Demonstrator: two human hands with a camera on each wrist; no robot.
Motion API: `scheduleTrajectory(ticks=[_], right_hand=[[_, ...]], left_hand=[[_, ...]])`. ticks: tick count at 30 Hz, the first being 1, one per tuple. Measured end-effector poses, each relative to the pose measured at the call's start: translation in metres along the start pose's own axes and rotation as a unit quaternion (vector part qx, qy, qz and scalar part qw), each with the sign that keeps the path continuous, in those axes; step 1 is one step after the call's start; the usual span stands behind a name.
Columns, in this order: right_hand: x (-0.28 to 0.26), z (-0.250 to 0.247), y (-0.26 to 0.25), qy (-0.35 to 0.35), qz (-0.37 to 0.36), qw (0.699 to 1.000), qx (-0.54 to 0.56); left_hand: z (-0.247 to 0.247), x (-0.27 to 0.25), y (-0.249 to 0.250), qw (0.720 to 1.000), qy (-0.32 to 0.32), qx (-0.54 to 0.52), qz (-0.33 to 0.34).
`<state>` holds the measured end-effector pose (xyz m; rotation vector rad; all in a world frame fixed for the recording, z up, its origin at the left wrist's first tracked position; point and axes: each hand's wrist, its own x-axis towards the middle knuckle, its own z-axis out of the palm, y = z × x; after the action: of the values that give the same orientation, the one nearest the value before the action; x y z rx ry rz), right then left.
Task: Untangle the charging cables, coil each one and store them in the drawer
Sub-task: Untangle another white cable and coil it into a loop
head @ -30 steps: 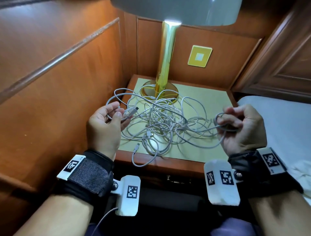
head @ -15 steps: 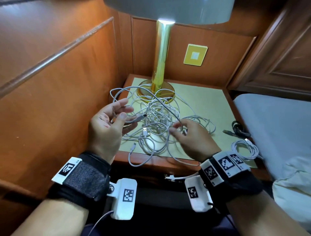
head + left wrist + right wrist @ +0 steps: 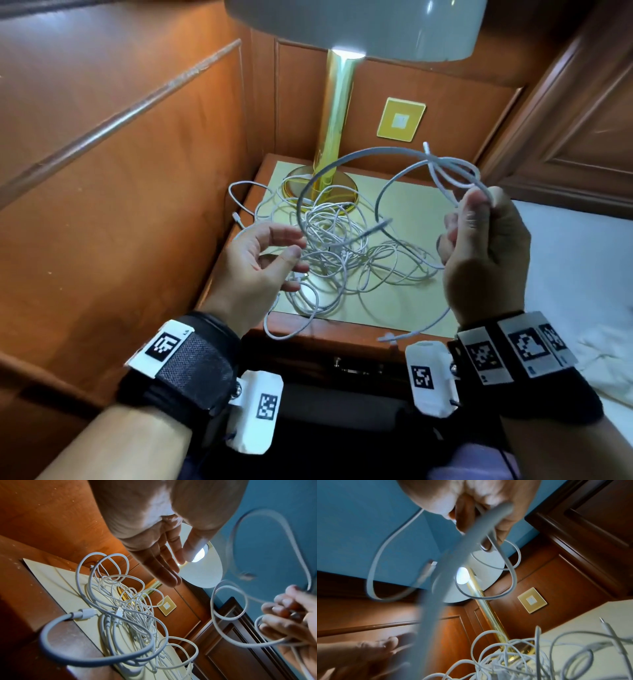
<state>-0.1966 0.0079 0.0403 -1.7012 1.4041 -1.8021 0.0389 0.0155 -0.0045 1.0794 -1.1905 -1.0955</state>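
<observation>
**Head view: one cable lifted free, left hand lets go**

Head view shows the biggest change since half a second ago: the right hand [image 3: 486, 253], which was then reaching low into the pile, is now raised at 3 o'clock of the frame with its fingers [image 3: 479, 205] curled round a gathered bunch of one white cable [image 3: 346, 161]. That cable arcs in wide loops above the nightstand, one connector end sticking up near 1 o'clock and the other hanging loose over the heap. A lower strand trails from the same hand down past the front edge of the tabletop [image 3: 411, 212].

The left hand [image 3: 260, 270], which a moment earlier pinched a connector, now holds nothing: its fingers are spread and relaxed, palm turned toward the pile, at about 9 o'clock of the tangle. The left wrist view confirms straight, empty fingers.

The remaining cables [image 3: 339, 253] lie knotted on the tabletop in front of the brass lamp base [image 3: 322, 185], one loop drooping over the front edge at 6 o'clock.

My reading: one cable looks separated from the mass, or nearly so, and is ready for coiling, probably with the free left hand coming across to help wind it. The drawer front [image 3: 356, 366] below the tabletop appears closed, so storing has not started here, and most of the untangling remains.
</observation>
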Motion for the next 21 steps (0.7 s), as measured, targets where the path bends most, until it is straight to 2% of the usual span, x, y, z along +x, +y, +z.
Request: scheduleTrajectory(ticks=[5,9,12,14,17,19,21], right_hand=[[-0.011,-0.01,-0.018,-0.02,-0.036,0.999,0.011],[-0.036,-0.014,-0.031,-0.053,0.028,0.998,-0.011],[-0.065,-0.021,-0.046,-0.115,0.113,0.987,0.002],[-0.089,-0.029,-0.056,-0.186,0.169,0.967,0.035],[-0.131,-0.046,-0.066,-0.292,0.208,0.931,0.062],[-0.156,-0.06,-0.075,-0.349,0.267,0.892,0.105],[-0.17,-0.075,-0.084,-0.409,0.296,0.856,0.114]], left_hand=[[0.004,-0.008,0.004,0.998,-0.055,0.002,0.011],[0.005,-0.034,0.022,0.991,-0.108,0.048,0.057],[0.008,-0.072,0.042,0.983,-0.093,0.094,0.128],[0.011,-0.101,0.058,0.966,-0.116,0.138,0.186],[0.023,-0.148,0.081,0.921,-0.204,0.213,0.255],[0.031,-0.175,0.092,0.89,-0.256,0.247,0.286],[0.033,-0.193,0.098,0.87,-0.266,0.282,0.305]])
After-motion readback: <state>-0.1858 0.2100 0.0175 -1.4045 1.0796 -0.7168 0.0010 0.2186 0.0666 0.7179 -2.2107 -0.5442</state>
